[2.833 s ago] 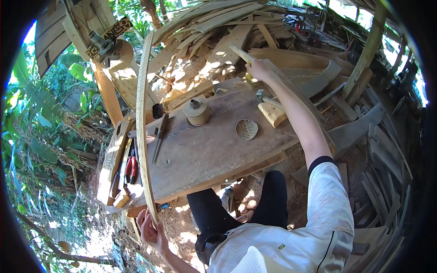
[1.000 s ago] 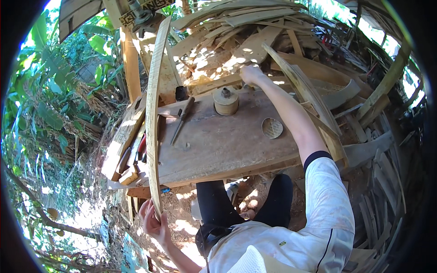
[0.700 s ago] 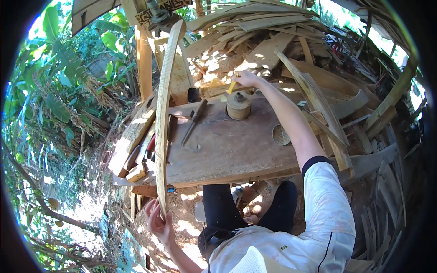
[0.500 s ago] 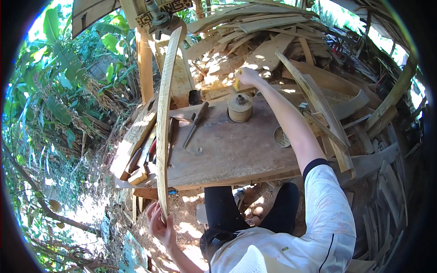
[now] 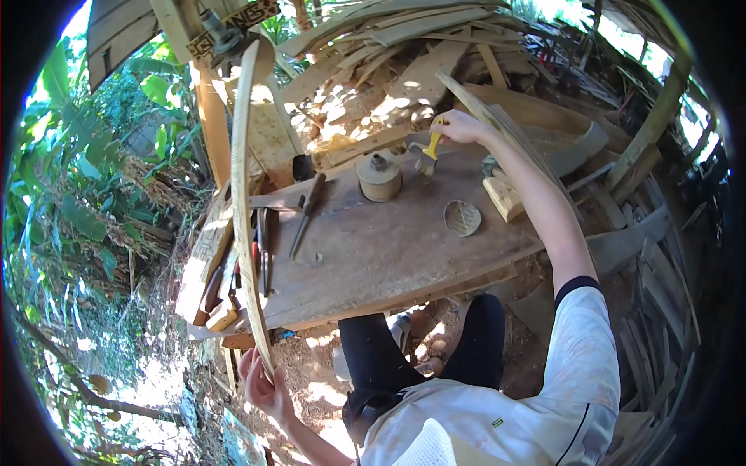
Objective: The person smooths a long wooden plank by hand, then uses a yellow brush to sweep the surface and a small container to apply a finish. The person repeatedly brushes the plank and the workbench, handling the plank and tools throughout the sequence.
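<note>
A long, slightly curved pale wooden strip (image 5: 242, 155) rises from my left side past the workbench's left part. My left hand (image 5: 268, 392) is closed around its near end, thumb on one side and fingers on the other. My right hand (image 5: 461, 126) reaches over the far side of the bench, gripping a yellow-handled paintbrush (image 5: 437, 141). Its bristles point down, just above or on the bench top. To the left of the brush stands a squat round wooden block (image 5: 380, 179) with a dark stub on top. A shallow round dish (image 5: 462, 219) lies nearer me.
The wooden workbench (image 5: 365, 248) stands before me. A chisel-like tool (image 5: 308, 214) and other hand tools lie at its left. A hand plane-like wooden block (image 5: 503, 197) sits near my right forearm. Planks (image 5: 412, 33) are piled behind, and a post (image 5: 211, 116) rises at far left.
My right hand has carried the paintbrush from just behind the round block to its right side. My view has shifted, uncovering the dish. My left hand keeps hold of the strip's near end.
</note>
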Demonstrator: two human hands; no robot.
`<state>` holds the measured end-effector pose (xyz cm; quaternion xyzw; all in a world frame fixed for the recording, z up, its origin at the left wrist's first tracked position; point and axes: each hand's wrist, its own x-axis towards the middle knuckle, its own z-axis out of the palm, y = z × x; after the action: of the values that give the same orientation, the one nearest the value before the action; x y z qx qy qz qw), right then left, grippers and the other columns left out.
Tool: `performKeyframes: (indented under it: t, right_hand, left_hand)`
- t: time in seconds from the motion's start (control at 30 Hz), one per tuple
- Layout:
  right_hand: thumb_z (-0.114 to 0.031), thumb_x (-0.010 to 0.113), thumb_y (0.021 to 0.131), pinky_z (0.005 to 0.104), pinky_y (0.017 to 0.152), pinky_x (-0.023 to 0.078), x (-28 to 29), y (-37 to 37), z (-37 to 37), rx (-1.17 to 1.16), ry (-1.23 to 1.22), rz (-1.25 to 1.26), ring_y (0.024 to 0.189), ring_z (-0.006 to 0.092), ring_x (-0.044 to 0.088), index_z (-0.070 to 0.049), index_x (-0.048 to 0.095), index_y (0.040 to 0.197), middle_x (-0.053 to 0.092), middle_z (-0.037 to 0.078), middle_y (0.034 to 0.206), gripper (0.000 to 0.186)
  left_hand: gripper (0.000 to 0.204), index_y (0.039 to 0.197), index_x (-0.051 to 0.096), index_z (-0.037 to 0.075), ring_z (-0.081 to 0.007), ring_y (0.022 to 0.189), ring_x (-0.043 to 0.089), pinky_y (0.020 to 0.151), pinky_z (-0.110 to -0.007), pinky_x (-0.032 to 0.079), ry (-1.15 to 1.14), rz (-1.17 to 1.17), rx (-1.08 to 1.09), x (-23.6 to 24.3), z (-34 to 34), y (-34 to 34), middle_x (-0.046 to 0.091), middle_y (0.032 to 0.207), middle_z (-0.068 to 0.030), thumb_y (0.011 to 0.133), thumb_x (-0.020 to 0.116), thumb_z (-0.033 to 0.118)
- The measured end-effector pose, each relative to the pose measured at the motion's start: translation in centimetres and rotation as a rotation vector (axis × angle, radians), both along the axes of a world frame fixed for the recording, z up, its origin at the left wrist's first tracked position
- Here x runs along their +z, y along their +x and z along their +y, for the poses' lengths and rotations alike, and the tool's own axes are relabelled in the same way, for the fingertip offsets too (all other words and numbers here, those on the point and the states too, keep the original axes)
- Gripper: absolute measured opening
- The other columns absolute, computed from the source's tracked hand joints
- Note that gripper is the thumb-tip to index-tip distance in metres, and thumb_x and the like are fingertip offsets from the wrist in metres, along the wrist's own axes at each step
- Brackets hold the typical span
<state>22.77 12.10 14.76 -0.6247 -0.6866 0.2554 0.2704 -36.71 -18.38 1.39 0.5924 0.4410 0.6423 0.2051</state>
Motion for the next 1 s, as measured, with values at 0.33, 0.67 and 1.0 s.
performKeyframes:
  t: [0.33,0.67,1.0]
  right_hand:
    - [-0.025,0.061,0.100,0.0461,0.081,0.054,-0.3,1.4,-6.0,-0.174,0.226,-0.358,0.090,0.0365,0.070,-0.005,0.071,0.106,0.074,0.015,0.096,0.023]
    - [-0.014,0.060,0.104,0.0288,0.078,0.056,-0.3,-7.4,-33.1,-0.159,0.345,0.329,0.088,0.0147,0.069,-0.002,0.069,0.115,0.073,0.009,0.104,0.018]
    - [-0.024,0.048,0.111,0.0224,0.061,0.054,-17.5,-2.8,-44.2,-1.166,0.297,0.549,0.071,0.0114,0.070,-0.002,0.063,0.127,0.071,0.009,0.094,0.031]
  left_hand:
    - [0.039,0.129,0.064,0.000,-0.0357,0.125,0.062,0.104,-0.041,0.057,0.013,0.071,0.059,1.2,1.0,0.8,0.050,0.145,-0.0212,0.093,0.074,0.009]
    - [0.040,0.129,0.062,-0.005,-0.0333,0.125,0.061,0.098,-0.039,0.058,0.023,0.051,0.012,0.6,1.7,1.2,0.050,0.146,-0.0245,0.095,0.074,0.012]
    - [0.032,0.126,0.062,-0.006,-0.0384,0.129,0.058,0.106,-0.045,0.054,0.075,0.130,-0.121,1.6,6.3,4.4,0.053,0.141,-0.0248,0.096,0.069,0.003]
